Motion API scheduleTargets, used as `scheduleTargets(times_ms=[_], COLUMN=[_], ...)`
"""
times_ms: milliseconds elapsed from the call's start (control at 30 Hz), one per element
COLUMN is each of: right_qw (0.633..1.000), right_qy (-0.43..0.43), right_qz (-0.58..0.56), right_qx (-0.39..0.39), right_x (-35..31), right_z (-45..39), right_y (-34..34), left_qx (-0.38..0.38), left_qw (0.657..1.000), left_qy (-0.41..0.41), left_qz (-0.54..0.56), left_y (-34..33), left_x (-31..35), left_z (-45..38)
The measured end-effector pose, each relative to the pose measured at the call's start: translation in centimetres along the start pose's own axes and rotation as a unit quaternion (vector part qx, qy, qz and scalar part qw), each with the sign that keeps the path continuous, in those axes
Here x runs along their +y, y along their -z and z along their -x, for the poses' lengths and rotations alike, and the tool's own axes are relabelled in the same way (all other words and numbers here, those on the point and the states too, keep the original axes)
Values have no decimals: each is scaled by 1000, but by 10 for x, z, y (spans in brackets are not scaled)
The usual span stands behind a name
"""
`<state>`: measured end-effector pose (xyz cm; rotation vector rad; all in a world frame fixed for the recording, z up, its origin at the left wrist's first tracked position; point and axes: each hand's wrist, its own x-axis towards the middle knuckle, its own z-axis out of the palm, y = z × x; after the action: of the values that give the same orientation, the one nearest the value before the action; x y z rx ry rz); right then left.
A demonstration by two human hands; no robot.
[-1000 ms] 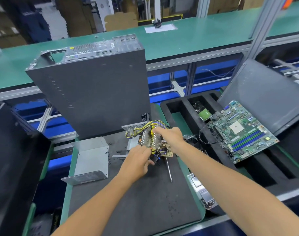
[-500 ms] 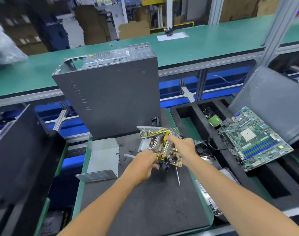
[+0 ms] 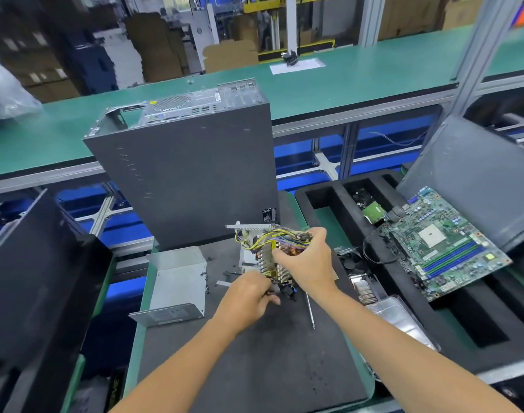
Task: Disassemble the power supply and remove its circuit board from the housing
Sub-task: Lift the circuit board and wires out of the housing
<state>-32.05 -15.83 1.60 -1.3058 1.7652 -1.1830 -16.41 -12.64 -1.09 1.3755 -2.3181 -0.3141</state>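
The circuit board (image 3: 269, 260) is up off the counter (image 3: 254, 368), tilted on edge between my two hands, just in front of the upright computer case (image 3: 189, 174); the bent metal part of the housing (image 3: 177, 281) lies apart to the left, and another metal piece (image 3: 249, 226) stands right behind the board. My worry is the yellow and purple wire bundle (image 3: 272, 236); I judge that if it is tethered to that rear piece, a hard pull could rip a lead or snap the board at a joint; the tall parts could also snag as it lifts. The screwdriver (image 3: 310, 311) lies just under my right forearm and could get knocked away. My right hand (image 3: 308, 263) reaches in from above, fingers (image 3: 316, 234) curled over the wires and the board's top edge, clamped on it; my left hand (image 3: 249, 296) comes in low, wrist bent, fingers pinching the board's near bottom corner by the dark connector, though exactly what they grip is partly hidden.
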Motion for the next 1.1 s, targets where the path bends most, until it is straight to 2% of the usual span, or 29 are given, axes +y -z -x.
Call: scheduleTargets(times_ms=[167, 300, 400, 467, 533, 667, 900, 1100], right_qw=[1000, 999, 995, 978, 955, 943, 920, 901], right_qy=[21, -3, -86, -192, -253, -275, -317, -345], right_qz=[20, 20, 3, -67, -142, -155, -187, -217], right_qx=[-7, -28, -50, -53, -68, -102, -137, -148], right_x=[-7, -1, 3, 8, 17, 28, 40, 37], right_z=[-6, -14, -25, -33, -38, -42, -46, -40], right_y=[-6, -2, 1, 8, 14, 18, 24, 22], left_qx=[-12, -53, -62, -76, -79, -89, -129, -159], left_qw=[995, 992, 988, 987, 986, 980, 978, 973], left_qy=[-52, -39, -66, -62, -62, -107, -65, -76], left_qz=[-79, -103, -126, -126, -132, -140, -149, -152], left_y=[8, 5, 7, 6, 6, 12, 6, 9], left_x=[1, 5, 9, 12, 11, 8, 2, -1], left_z=[-5, -8, -12, -17, -21, -21, -29, -28])
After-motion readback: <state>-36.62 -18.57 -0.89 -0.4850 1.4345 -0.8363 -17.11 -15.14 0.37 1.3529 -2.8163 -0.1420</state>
